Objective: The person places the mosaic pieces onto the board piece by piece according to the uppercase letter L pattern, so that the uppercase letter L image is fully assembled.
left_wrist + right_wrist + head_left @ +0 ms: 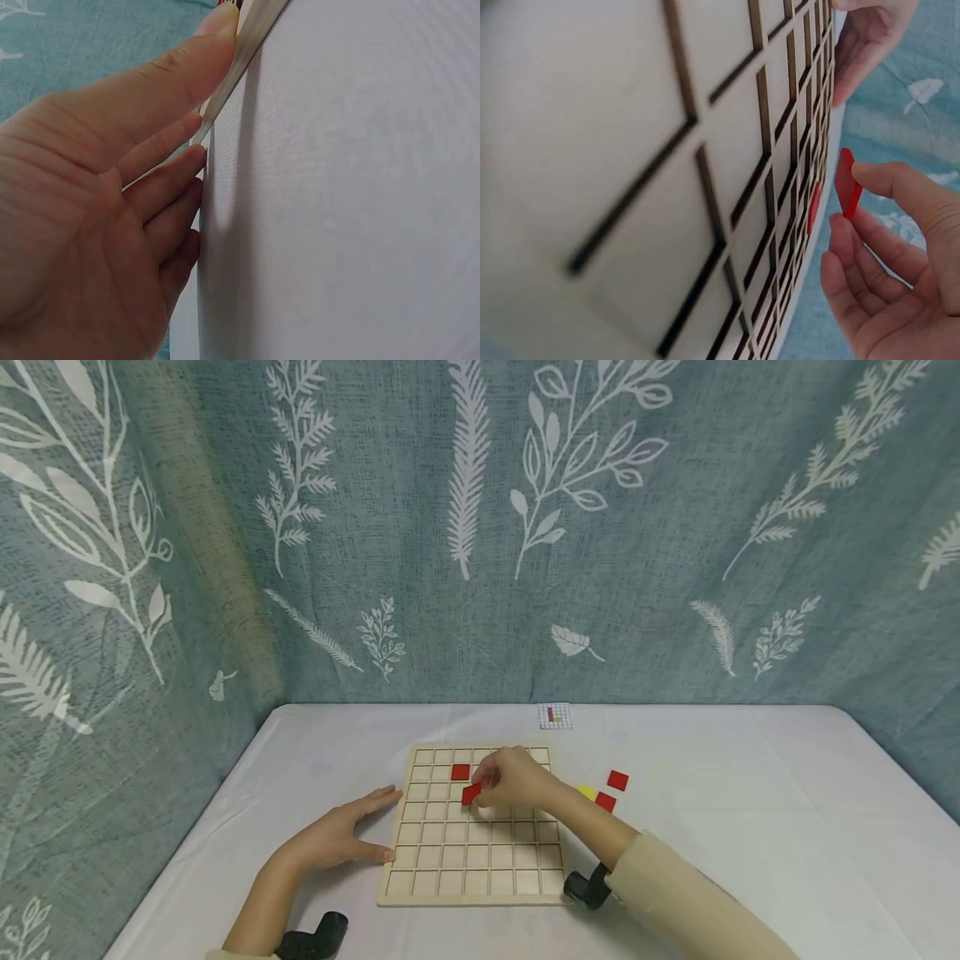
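A wooden grid board (477, 900) lies on the white table. One red square tile (461, 772) sits in a cell near its far side. My right hand (517, 779) pinches another red tile (847, 184) between thumb and fingers; in the right wrist view that tile is tilted and raised off the grid. My left hand (337, 833) rests at the board's left edge, fingers spread, with the thumb (217, 45) touching the rim. The board's right-hand cells are partly hidden under the right hand and forearm.
To the right of the board lie two loose red tiles (618, 780) and a yellow tile (587, 792), partly hidden by the forearm. A small printed grid card (555, 717) lies at the table's far edge. Behind hangs a blue-green leaf-patterned curtain (420, 527).
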`<act>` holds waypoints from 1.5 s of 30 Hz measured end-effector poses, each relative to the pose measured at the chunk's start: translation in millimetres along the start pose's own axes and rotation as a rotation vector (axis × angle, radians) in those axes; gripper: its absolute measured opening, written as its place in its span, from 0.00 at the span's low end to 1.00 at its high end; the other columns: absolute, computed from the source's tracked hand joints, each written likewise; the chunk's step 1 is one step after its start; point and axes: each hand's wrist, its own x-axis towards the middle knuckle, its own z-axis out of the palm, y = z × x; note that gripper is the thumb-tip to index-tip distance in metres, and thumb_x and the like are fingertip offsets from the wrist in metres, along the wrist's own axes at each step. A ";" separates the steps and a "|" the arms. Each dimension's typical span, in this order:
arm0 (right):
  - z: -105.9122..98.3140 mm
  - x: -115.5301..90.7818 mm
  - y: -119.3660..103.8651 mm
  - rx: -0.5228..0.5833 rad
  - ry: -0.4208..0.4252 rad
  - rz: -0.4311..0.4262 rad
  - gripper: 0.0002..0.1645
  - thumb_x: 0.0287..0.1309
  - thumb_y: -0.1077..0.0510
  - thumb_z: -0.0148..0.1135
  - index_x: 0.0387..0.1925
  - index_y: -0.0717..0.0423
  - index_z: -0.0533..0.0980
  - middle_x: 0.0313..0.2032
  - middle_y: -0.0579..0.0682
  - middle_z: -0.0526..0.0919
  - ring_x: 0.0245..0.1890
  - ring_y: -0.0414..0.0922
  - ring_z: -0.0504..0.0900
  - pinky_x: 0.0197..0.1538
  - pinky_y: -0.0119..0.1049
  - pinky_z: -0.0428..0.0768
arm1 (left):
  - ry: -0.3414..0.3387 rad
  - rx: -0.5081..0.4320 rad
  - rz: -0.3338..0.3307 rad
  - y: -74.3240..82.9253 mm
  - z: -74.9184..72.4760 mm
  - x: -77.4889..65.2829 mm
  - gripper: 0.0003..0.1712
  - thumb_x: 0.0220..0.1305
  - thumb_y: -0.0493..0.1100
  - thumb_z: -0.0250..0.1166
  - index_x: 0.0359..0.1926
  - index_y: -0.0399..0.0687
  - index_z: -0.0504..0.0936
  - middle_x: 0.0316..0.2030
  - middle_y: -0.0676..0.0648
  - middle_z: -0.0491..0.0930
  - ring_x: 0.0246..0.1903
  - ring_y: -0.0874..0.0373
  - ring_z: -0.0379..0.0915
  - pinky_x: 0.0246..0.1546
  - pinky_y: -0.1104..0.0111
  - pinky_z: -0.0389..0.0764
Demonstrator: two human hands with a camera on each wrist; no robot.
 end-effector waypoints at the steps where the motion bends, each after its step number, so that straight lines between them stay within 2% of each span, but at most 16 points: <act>1: 0.3 2.5 -0.7 -0.013 0.002 -0.002 0.10 0.44 0.61 0.70 0.32 0.58 0.81 0.25 0.44 0.81 0.25 0.36 0.75 0.29 0.27 0.75 | -0.001 0.000 -0.002 0.1 0.1 0.0 0.52 0.40 0.53 0.75 0.66 0.41 0.63 0.68 0.34 0.53 0.66 0.32 0.44 0.60 0.37 0.51; 15: 13.0 21.3 -1.1 -0.118 0.024 -0.028 0.11 0.44 0.63 0.71 0.32 0.64 0.81 0.28 0.51 0.83 0.27 0.41 0.78 0.29 0.26 0.74 | -0.001 -0.010 -0.016 -0.4 0.3 0.3 0.52 0.40 0.53 0.75 0.66 0.42 0.63 0.68 0.34 0.53 0.66 0.33 0.45 0.61 0.38 0.52; 22: 19.0 21.6 -6.9 -0.144 0.023 0.012 0.11 0.45 0.62 0.70 0.34 0.61 0.80 0.29 0.50 0.82 0.33 0.43 0.74 0.40 0.35 0.72 | 0.005 -0.019 -0.003 -0.2 0.6 0.6 0.52 0.40 0.52 0.75 0.65 0.40 0.64 0.67 0.34 0.54 0.66 0.33 0.45 0.61 0.39 0.53; 31: 22.3 22.1 -5.8 -0.216 0.037 -0.016 0.11 0.46 0.62 0.70 0.34 0.62 0.81 0.34 0.53 0.83 0.36 0.45 0.81 0.39 0.33 0.79 | 0.012 -0.032 -0.005 -0.5 1.0 0.5 0.52 0.39 0.52 0.75 0.65 0.40 0.64 0.67 0.34 0.54 0.66 0.33 0.45 0.60 0.39 0.52; 39: 22.1 21.1 -8.0 -0.192 0.041 0.027 0.13 0.45 0.61 0.71 0.35 0.62 0.81 0.35 0.53 0.83 0.37 0.46 0.80 0.41 0.35 0.79 | 0.011 -0.034 0.005 -0.8 1.0 0.1 0.51 0.39 0.52 0.75 0.65 0.40 0.64 0.67 0.34 0.54 0.66 0.32 0.45 0.60 0.38 0.52; 45: 17.3 19.8 -8.1 -0.131 0.009 0.060 0.17 0.49 0.55 0.69 0.39 0.61 0.80 0.34 0.52 0.82 0.34 0.44 0.79 0.36 0.33 0.77 | 0.009 -0.030 0.009 -1.2 0.6 0.1 0.51 0.40 0.52 0.75 0.65 0.40 0.64 0.67 0.34 0.54 0.66 0.33 0.45 0.60 0.38 0.52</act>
